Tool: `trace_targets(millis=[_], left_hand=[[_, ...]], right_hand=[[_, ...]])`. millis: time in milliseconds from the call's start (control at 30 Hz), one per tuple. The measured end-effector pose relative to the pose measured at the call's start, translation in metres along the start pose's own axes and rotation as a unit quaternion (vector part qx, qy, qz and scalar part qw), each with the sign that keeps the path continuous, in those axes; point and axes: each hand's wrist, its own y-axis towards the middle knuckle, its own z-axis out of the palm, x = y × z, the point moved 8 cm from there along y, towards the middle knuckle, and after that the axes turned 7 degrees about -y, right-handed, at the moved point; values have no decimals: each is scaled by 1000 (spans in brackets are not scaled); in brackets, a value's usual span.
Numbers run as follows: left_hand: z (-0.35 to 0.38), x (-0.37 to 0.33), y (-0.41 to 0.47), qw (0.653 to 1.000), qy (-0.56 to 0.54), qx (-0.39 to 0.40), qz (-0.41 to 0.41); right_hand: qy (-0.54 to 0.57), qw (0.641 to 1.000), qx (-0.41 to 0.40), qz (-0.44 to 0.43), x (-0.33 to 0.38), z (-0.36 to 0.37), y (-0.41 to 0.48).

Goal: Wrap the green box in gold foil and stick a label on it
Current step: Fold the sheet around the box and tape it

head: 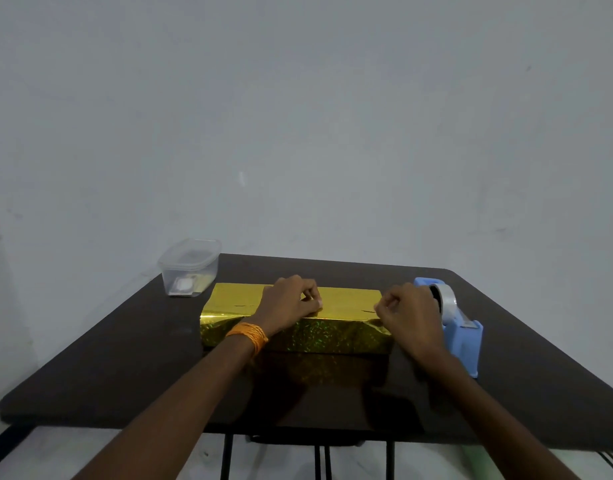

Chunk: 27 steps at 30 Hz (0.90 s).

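Gold foil (332,336), speckled, box-shaped

Box hidden under gold foil (346,301); clear tub (189,271) contents too blurred; tape dispenser (464,341) partly behind right hand (412,317).

Just one wide-angle head cam, up over the near edge of the table (125,358), looking forward and a bit down; wall (298,98) fills the top half.

Left hand (288,303) curled, right hand (409,315) curled
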Motion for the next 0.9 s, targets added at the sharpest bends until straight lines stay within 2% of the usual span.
trace_targets(millis=[100,167,200,267,333,400,467,533,600,733,800,900], left_hand=[[0,-14,2,995,96,9,24],[0,-36,3,978,199,-20,59],[0,-47,3,973,215,-42,76],[9,-74,0,979,159,-74,102],[28,-100,0,992,33,-66,99],[57,-122,6,995,-70,-23,71],[92,-142,11,991,-122,36,51],[121,-155,13,988,-123,81,39],[142,-164,13,988,-112,98,38],[152,-169,15,991,-112,66,42],[152,-168,18,991,-110,61,41],[151,-167,20,992,-100,61,39]], right_hand=[[14,998,-60,-8,-15,-44,-1],[15,996,-79,41,-45,-68,1],[13,994,-71,85,-63,-73,1],[20,984,-24,175,-100,-76,-4],[58,972,24,228,-125,-71,-14],[131,951,70,270,-141,-60,-21],[226,916,115,311,-149,-49,-28],[289,885,158,329,-148,-37,-30],[313,872,166,337,-145,-35,-28],[331,862,150,354,-141,-37,-21],[345,864,142,338,-136,-42,-16],[315,900,97,286,-132,-51,-7]])
